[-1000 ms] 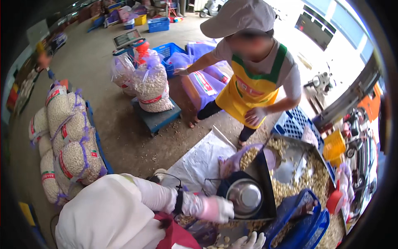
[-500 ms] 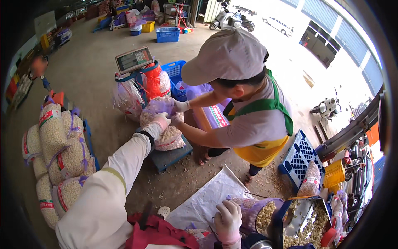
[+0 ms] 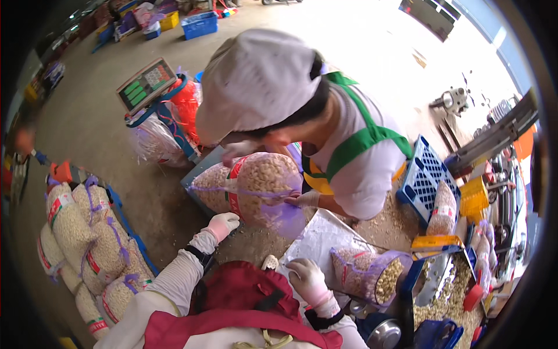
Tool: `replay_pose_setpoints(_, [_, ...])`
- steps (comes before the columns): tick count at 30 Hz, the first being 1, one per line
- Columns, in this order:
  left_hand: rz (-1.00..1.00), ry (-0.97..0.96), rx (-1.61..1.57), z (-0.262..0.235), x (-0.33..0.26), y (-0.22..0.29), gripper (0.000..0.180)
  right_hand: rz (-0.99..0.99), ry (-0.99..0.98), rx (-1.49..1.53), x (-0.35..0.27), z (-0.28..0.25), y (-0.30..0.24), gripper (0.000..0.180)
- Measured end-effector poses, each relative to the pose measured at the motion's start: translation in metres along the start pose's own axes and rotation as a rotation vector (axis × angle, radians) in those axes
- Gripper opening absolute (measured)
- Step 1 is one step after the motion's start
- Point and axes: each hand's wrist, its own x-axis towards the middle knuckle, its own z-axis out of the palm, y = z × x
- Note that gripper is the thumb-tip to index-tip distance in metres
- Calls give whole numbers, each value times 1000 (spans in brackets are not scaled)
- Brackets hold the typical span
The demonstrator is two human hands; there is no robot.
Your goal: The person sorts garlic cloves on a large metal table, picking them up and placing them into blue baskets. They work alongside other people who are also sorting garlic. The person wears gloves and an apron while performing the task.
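Observation:
A mesh bag (image 3: 264, 177), purple netting with a red-and-white band and packed with pale pieces that look like garlic cloves, lies tilted over the scale platform (image 3: 200, 166). A co-worker in a cap and green-strapped apron (image 3: 360, 134) has both hands on it. Below the bag, apart from it, is my gloved left hand (image 3: 223, 226), fingers drawn together with nothing visible in them. My gloved right hand (image 3: 309, 281) hovers over the white sheet (image 3: 314, 238), fingers loosely curved and apart, holding nothing. Beside it an open mesh bag (image 3: 363, 270) lies with its mouth toward the metal hopper (image 3: 444, 279).
Filled mesh bags (image 3: 87, 232) are stacked on a blue pallet at left. The scale's display (image 3: 145, 85) stands beyond the platform. A blue lattice pallet (image 3: 427, 180) with another filled bag (image 3: 444, 209) is at right. Loose bits litter the floor.
My left hand has let go of the bag's purple neck and drawn back. The co-worker has tipped the bag over toward me and leaned in. My view has shifted.

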Motion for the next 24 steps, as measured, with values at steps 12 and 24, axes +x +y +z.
replay_pose_setpoints(12, [147, -697, 390, 50, -10, -14, 38, 584, 237, -4, -121, 69, -51, 19])
replay_pose_setpoints(24, [508, -1090, 573, 212, -87, 86, 36, 933, 704, -63, -320, 92, -124, 19])
